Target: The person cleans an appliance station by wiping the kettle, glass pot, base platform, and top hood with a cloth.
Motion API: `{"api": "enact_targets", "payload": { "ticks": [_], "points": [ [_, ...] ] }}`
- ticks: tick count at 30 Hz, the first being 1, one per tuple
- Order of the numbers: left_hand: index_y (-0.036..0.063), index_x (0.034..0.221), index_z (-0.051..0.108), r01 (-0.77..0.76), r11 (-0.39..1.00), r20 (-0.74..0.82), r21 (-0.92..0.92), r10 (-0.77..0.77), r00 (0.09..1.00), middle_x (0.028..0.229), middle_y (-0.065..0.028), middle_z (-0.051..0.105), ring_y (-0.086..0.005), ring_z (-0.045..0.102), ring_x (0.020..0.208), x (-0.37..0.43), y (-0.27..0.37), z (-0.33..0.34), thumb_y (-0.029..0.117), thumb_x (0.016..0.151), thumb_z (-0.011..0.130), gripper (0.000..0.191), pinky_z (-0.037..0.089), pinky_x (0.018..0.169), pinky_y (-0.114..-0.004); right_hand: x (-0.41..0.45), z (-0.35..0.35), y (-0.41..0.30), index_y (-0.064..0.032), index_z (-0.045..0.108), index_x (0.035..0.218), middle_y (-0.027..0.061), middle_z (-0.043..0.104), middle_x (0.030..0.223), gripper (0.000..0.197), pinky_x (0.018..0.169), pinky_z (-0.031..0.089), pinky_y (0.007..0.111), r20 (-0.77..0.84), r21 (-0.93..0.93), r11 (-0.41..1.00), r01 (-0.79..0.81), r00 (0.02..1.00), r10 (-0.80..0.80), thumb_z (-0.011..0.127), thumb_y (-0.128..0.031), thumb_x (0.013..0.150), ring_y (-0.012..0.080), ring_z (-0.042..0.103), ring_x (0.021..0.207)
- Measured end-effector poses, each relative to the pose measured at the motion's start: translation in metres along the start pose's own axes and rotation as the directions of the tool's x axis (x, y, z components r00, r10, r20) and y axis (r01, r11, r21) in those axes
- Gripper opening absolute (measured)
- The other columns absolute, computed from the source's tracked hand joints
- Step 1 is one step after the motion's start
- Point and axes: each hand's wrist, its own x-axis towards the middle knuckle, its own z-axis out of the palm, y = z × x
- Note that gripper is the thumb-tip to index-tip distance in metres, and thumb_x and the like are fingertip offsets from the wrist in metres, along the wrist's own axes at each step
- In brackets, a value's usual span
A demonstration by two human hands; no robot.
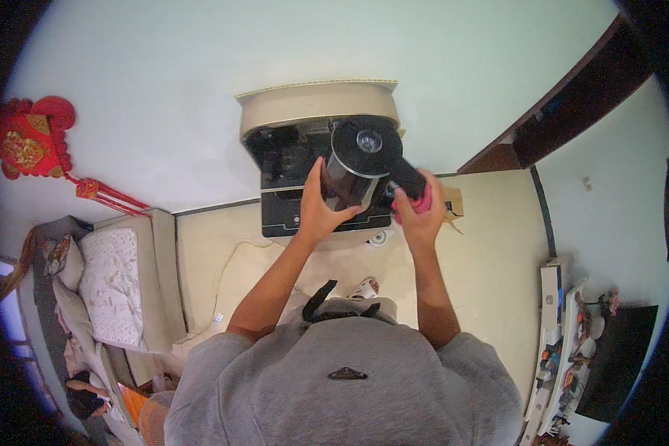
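A dark, glossy jug (348, 187) with a round black lid (366, 146) and a black handle (410, 175) is held up in front of me. The lid has a clear knob or window in its middle. My left hand (322, 209) presses along the jug's left side, thumb across its lower front. At the handle, my right hand (422, 209) grips with a pink cloth (421, 203) bunched under its fingers. Behind and below the jug stands a black and beige appliance (319, 106), perhaps a tea-bar water dispenser. The jug hides part of its dark recess (287, 156).
A cardboard box (454, 202) sits on the floor right of the appliance. A pale cord (223, 279) runs over the floor at left to a power strip (218, 318). The sofa (114, 284) is at left, a cluttered TV cabinet (554, 357) at right. Dark shelving (568, 106) stands upper right.
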Motion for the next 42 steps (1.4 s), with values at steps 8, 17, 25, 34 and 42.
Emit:
{"api": "enact_targets", "payload": {
  "ticks": [8, 17, 25, 34, 42],
  "points": [
    [0.002, 0.152, 0.016, -0.061, 0.991, -0.205, 0.119, 0.085, 0.975, 0.15, -0.0239, 0.032, -0.0345, 0.036, 0.137, 0.019, 0.029, -0.049, 0.03, 0.06, 0.091, 0.122, 0.031, 0.113, -0.042, 0.027, 0.056, -0.046, 0.0011, 0.058, 0.116, 0.0153, 0.064, 0.103, 0.046, 0.088, 0.049, 0.036, -0.04, -0.196, 0.964, 0.18, 0.981, -0.192, 0.074, -0.003, 0.073, 0.0259, 0.063, 0.095],
    [0.0041, 0.151, 0.017, -0.132, 0.991, -0.268, 0.011, 0.131, 0.955, 0.148, -0.0219, 0.033, -0.0323, 0.036, 0.137, 0.084, 0.012, -0.073, 0.022, 0.069, 0.085, 0.108, 0.028, 0.114, -0.041, 0.117, 0.107, -0.048, 0.001, 0.058, 0.12, 0.0094, 0.065, 0.102, 0.046, 0.082, 0.052, 0.031, 0.023, 0.069, 0.952, 0.3, 0.953, -0.302, 0.072, 0.0, 0.077, 0.018, 0.064, 0.092],
    [0.0019, 0.149, 0.021, -0.054, 0.999, -0.342, 0.011, 0.054, 0.938, 0.145, -0.0237, 0.038, -0.0347, 0.041, 0.134, 0.117, -0.004, -0.056, 0.021, 0.069, 0.087, 0.105, 0.034, 0.111, -0.04, 0.169, 0.126, -0.027, -0.0001, 0.058, 0.124, 0.0125, 0.065, 0.107, 0.05, 0.087, 0.05, 0.033, 0.144, 0.085, 0.971, 0.223, 0.962, -0.233, 0.075, -0.005, 0.078, 0.0225, 0.062, 0.101],
    [0.0022, 0.149, 0.018, 0.01, 0.988, -0.357, 0.155, 0.046, 0.933, 0.142, -0.0229, 0.043, -0.0358, 0.042, 0.133, 0.131, -0.01, -0.045, 0.027, 0.071, 0.085, 0.106, 0.023, 0.113, -0.054, 0.178, 0.136, -0.021, -0.0026, 0.057, 0.129, 0.0134, 0.06, 0.114, 0.055, 0.092, 0.048, 0.036, 0.126, -0.007, 0.942, 0.335, 0.935, -0.331, 0.076, -0.007, 0.078, 0.0258, 0.06, 0.104],
    [0.0022, 0.152, 0.01, 0.109, 0.911, -0.318, 0.397, 0.025, 0.948, 0.149, -0.0205, 0.037, -0.0355, 0.039, 0.137, 0.138, -0.011, -0.05, 0.037, 0.072, 0.083, 0.114, 0.008, 0.111, -0.067, 0.165, 0.133, -0.012, -0.0023, 0.053, 0.13, 0.0154, 0.058, 0.117, 0.056, 0.097, 0.044, 0.037, -0.004, -0.059, 0.929, 0.365, 0.931, -0.366, 0.075, -0.009, 0.079, 0.0282, 0.057, 0.11]
  ]
}}
